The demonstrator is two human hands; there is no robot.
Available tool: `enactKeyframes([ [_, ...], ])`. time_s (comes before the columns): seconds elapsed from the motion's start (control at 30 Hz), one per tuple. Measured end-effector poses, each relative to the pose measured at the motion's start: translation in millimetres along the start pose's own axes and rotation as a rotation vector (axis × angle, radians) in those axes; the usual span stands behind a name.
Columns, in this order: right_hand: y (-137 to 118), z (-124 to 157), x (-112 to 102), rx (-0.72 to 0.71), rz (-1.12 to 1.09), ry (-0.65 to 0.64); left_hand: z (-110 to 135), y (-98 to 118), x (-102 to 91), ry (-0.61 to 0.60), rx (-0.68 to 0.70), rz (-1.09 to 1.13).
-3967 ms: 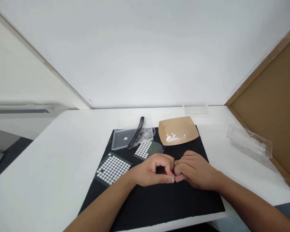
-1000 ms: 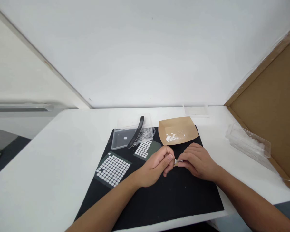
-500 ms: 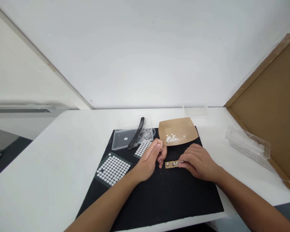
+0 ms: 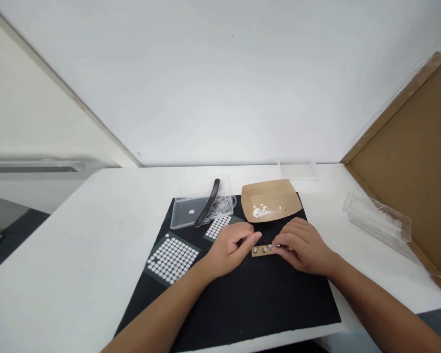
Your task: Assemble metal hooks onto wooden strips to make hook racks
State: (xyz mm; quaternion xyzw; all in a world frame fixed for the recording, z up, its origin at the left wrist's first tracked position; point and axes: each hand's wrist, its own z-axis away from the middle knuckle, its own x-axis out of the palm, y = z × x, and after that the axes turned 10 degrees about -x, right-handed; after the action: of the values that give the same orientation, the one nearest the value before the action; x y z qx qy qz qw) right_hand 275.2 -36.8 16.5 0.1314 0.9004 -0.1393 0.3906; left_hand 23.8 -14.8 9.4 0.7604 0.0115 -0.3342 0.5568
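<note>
My right hand [image 4: 304,245] is closed, its thumb and fingertips pinching the right end of a small brown strip [image 4: 259,252]. Small white and silvery pieces sit in a row along the strip, and a shiny bit shows at the fingertips. To the left of the strip, my left hand [image 4: 231,247] rests with its fingers curled and its thumb pointing at the strip's left end. Whatever those curled fingers may hold is hidden. A black mat [image 4: 257,304] lies under both hands.
Behind the hands stands a brown paper tray [image 4: 270,193] with small white bits. A clear case [image 4: 180,213] with a black curved tool [image 4: 208,202] lies left of it. Sheets of white dots [image 4: 172,257] lie at left. A clear box [image 4: 377,215] stands at right beside a cardboard panel [image 4: 407,162].
My left hand has turned from an upright, clasped pose to lying lower, its thumb now stretched toward the strip. My right hand and the strip have hardly moved.
</note>
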Motion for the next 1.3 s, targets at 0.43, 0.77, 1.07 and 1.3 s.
enactKeyframes([
  [0.43, 1.9, 3.7, 0.6, 0.054, 0.003, 0.078, -0.1, -16.3, 2.6, 0.325, -0.212, -0.099],
  [0.77, 8.2, 5.3, -1.6, 0.077, 0.038, 0.096, -10.4, -25.4, 6.4, 0.382, 0.131, -0.345],
  [1.07, 15.6, 9.4, 0.5, 0.329, 0.186, 0.199, -15.7, -33.5, 9.5, 0.464, 0.204, -0.391],
  [1.3, 25.3, 14.7, 2.8, 0.422, 0.118, 0.129, -24.2, -33.9, 12.7, 0.514, 0.249, -0.411],
])
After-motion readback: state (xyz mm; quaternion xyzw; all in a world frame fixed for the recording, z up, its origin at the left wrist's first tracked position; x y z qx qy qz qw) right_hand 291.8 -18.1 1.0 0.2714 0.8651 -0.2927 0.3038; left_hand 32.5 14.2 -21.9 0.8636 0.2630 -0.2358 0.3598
